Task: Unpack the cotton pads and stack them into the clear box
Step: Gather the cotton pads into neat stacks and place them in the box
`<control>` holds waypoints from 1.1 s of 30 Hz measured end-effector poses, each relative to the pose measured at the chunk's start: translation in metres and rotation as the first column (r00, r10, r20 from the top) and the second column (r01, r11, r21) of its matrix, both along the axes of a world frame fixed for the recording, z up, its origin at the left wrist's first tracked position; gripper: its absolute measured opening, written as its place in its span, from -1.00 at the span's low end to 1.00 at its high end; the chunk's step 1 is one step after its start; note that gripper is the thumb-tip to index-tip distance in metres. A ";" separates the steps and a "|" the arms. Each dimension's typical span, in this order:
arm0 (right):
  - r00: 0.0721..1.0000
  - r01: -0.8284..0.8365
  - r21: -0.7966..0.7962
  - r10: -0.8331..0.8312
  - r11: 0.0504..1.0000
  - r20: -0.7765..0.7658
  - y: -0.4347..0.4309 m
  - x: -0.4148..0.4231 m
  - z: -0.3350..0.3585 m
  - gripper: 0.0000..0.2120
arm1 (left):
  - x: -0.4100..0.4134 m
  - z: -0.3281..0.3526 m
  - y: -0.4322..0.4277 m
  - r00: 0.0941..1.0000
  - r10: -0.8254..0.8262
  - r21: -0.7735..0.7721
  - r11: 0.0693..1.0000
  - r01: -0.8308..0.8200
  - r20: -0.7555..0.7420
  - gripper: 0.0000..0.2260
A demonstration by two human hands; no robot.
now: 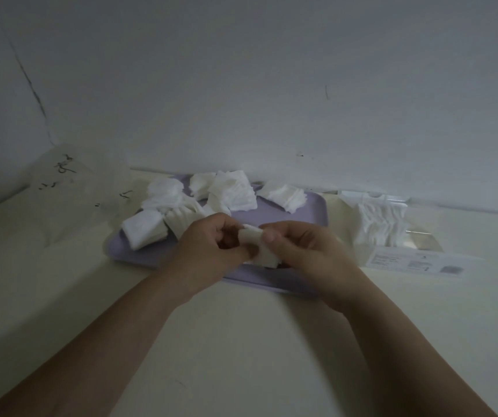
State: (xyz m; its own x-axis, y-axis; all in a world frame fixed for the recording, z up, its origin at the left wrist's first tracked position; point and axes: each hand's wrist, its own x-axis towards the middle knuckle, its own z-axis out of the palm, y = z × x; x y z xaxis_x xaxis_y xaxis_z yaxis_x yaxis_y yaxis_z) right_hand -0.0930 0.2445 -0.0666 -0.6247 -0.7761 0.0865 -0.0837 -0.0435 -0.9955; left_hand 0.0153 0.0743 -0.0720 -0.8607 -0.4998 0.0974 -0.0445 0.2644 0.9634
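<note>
Hands meet over the near edge of a lilac tray (pixel 307 206), at the picture's centre. The left hand (pixel 211 251) is curled, fingers and thumb closed on the left side of a small wad of pads (pixel 256 245); the right hand (pixel 304 251) is likewise closed on the wad's right side, thumb on top. The wad is held between them, just above the tray.

Loose heaps of white pads (pixel 232 192) lie across the tray from 9 to 1 o'clock of the hands, one squarer stack (pixel 143 231) at 9 o'clock by the tray's left edge. At 3 o'clock, just beside the tray, stands the clear box (pixel 389 215) with pads inside. A crumpled clear wrapper (pixel 73 194) with dark marks lies at 10 o'clock, near the wall. Everything rests on a pale table (pixel 241 341).
</note>
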 end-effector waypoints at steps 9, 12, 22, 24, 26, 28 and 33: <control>0.883 0.273 0.221 -0.153 0.936 -0.445 -0.001 -0.003 -0.007 -0.65 | -0.002 -0.007 0.000 0.994 -0.046 -0.246 0.967 0.069 0.099 -0.85; 0.892 0.305 0.263 -0.177 0.915 -0.417 -0.003 0.001 -0.006 -0.48 | -0.003 -0.008 0.000 0.992 -0.052 -0.253 0.964 0.079 0.112 -0.80; 0.955 0.225 0.243 -0.165 0.944 -0.246 -0.013 0.013 -0.008 -0.26 | -0.007 -0.015 0.001 0.993 -0.111 -0.333 0.935 0.120 0.046 -0.95; 0.916 0.243 0.245 -0.139 0.939 -0.376 -0.010 0.010 -0.008 -0.33 | -0.007 -0.015 0.000 0.994 -0.103 -0.330 0.937 0.111 0.043 -0.91; 0.851 0.257 0.242 -0.101 0.936 -0.515 -0.007 0.005 -0.011 -0.41 | -0.008 -0.017 -0.001 0.994 -0.101 -0.350 0.930 0.108 0.038 -0.81; 0.811 0.233 0.273 -0.032 0.933 -0.584 -0.005 0.002 -0.014 -0.42 | -0.008 -0.019 -0.002 0.995 -0.092 -0.350 0.931 0.102 0.044 -0.80; 0.780 0.131 0.399 0.154 0.908 -0.607 -0.004 0.001 -0.017 -0.37 | -0.006 -0.019 -0.003 0.995 -0.070 -0.332 0.939 0.090 0.069 -0.86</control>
